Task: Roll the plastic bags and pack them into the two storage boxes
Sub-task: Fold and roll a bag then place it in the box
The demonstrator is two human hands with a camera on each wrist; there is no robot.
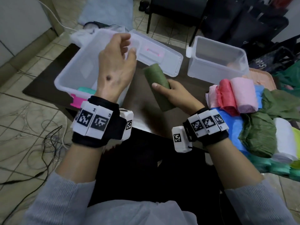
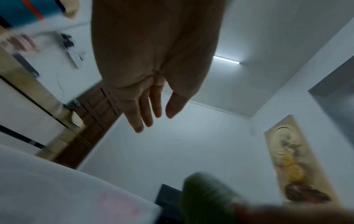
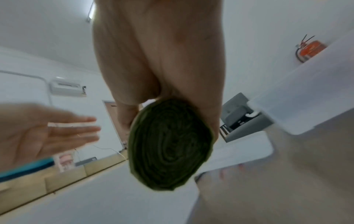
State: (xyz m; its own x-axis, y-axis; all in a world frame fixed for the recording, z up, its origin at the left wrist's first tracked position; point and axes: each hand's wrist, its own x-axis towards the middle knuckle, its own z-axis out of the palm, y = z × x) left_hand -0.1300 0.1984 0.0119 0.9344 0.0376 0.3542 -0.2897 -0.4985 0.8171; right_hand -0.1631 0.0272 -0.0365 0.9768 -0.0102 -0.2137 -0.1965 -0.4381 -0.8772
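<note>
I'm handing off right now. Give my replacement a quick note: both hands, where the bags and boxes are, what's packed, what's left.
Right hand: grips a rolled dark green bag above the table between the boxes.
Left hand: open, empty, raised over the left storage box.
Left storage box: open, its lid lying behind it; one teal roll shows inside.
Right storage box: open; contents hard to tell.
Done: green bag rolled; pink and red rolls wait on the right.
Left: pack the green roll and those rolls; roll the loose green bags and others in the pile.
</note>
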